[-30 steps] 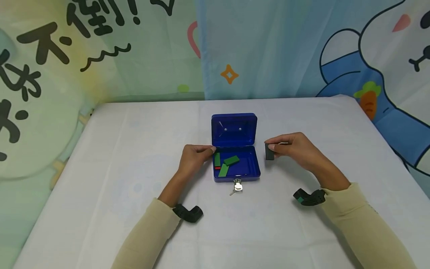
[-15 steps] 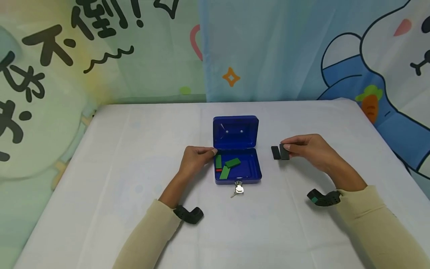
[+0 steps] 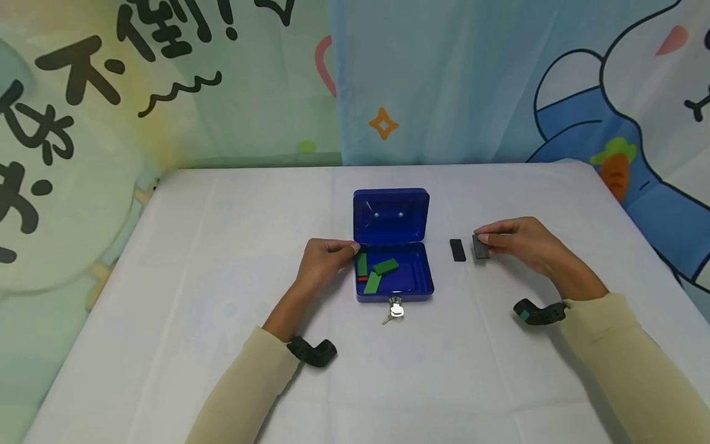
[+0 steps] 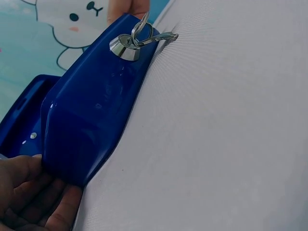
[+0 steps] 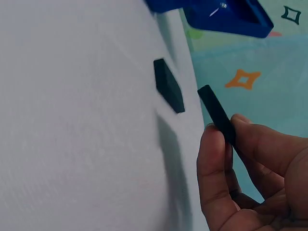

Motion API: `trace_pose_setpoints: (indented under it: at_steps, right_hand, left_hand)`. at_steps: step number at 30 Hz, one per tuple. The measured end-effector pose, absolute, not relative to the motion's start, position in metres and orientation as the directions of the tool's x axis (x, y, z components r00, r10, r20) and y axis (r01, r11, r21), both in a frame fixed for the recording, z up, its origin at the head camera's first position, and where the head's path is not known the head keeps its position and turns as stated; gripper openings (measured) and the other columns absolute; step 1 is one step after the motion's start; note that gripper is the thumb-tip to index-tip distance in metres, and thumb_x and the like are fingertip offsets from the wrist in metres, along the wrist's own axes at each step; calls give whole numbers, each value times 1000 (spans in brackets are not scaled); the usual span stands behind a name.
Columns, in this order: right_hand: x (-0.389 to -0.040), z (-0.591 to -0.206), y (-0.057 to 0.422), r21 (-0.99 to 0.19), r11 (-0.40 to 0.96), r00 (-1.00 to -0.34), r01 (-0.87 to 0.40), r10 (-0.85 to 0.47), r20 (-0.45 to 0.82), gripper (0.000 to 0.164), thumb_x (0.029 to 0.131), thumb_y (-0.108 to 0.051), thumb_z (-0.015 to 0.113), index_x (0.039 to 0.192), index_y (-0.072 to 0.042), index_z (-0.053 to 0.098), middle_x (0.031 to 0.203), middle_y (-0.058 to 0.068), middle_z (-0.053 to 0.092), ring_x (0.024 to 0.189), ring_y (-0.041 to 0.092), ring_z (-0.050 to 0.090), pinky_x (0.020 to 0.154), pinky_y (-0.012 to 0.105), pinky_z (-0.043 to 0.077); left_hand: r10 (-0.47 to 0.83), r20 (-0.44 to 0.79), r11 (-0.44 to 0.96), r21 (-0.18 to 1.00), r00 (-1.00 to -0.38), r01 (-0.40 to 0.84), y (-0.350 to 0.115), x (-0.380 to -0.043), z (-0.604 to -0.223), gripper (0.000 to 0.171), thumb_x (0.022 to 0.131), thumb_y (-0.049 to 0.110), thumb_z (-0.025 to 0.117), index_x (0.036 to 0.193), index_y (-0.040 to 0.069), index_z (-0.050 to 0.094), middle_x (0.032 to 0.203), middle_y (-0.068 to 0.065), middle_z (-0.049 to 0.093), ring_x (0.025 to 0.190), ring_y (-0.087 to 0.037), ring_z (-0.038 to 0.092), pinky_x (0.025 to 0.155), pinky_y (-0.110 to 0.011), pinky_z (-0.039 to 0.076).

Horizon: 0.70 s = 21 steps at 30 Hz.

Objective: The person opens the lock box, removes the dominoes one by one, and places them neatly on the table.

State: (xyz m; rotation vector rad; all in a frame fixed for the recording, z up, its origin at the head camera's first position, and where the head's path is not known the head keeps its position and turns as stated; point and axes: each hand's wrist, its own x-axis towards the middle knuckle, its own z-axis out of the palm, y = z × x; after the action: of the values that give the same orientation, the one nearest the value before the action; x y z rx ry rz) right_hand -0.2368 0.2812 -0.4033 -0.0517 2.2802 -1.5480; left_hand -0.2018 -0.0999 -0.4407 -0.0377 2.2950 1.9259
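Across the whole lower view: a white-covered table [image 3: 222, 296], backed by a cartoon curtain [image 3: 499, 80].

At table centre: a small blue metal box [image 3: 395, 280], lid [image 3: 391, 214] raised and standing at the 12 o'clock edge of the tray. Inside, toward 9 o'clock of the tray: green blocks [image 3: 377, 272] lying crossed, with a sliver of a red block [image 3: 362, 279] beneath them. In the lock at the box's 6 o'clock wall: a key [image 3: 394, 309], ring dangling onto the cloth.

At 9 o'clock of the box: the left hand [image 3: 322, 262], fingers curled against the box's left wall, gripping its corner; seen up close from the left wrist view as fingers [image 4: 29, 192] wrapped at the rounded blue corner.

At 3 o'clock of the box, well apart from it: the right hand [image 3: 527, 246], thumb and fingertips pinching a dark grey block [image 3: 480, 246], tilted, its lower edge at or just above the cloth; contact with the cloth impossible to tell. From the right wrist view, that held block [image 5: 216, 115] clamped between thumb and fingers [image 5: 214, 163].

Between the held block and the box, just at 9 o'clock of the held one: a second black block [image 3: 457, 250], lying flat on the cloth, free of either hand, not touching its neighbour.

On each wrist: a black strap-mounted camera mount [image 3: 310, 351].
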Motion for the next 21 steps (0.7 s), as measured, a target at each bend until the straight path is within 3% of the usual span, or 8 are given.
trace_pose_setpoints:
  at_steps: [8,15,21]
  right_hand:
    - [-245,-409,282,-876,433,-922,212,-209,-327,46,94,-13,67,128,15,54,99,-10,67,85,8,66,78,24,55]
    - [-245,-409,275,-770,621,-935,146,-167,-313,41,95,-17,66,125,11,59,120,18,64,83,8,67,76,23,54]
    - [-243,-408,264,-662,748,-959,53,-147,-243,32,93,-16,67,114,8,67,111,24,66,77,14,65,67,27,53]
  left_hand:
    - [86,-118,155,983,-989,-103,-101,-201,-439,23,92,17,69,103,-3,74,103,-12,72,97,-19,69,82,-29,55]
    - [95,-123,147,983,-988,-108,-100,-203,-440,24,92,18,69,104,-2,74,102,-10,72,95,-19,69,82,-29,55]
    - [89,-116,134,986,-989,-103,-101,-203,-442,23,92,16,69,103,-3,74,102,-12,72,96,-20,69,82,-29,55]
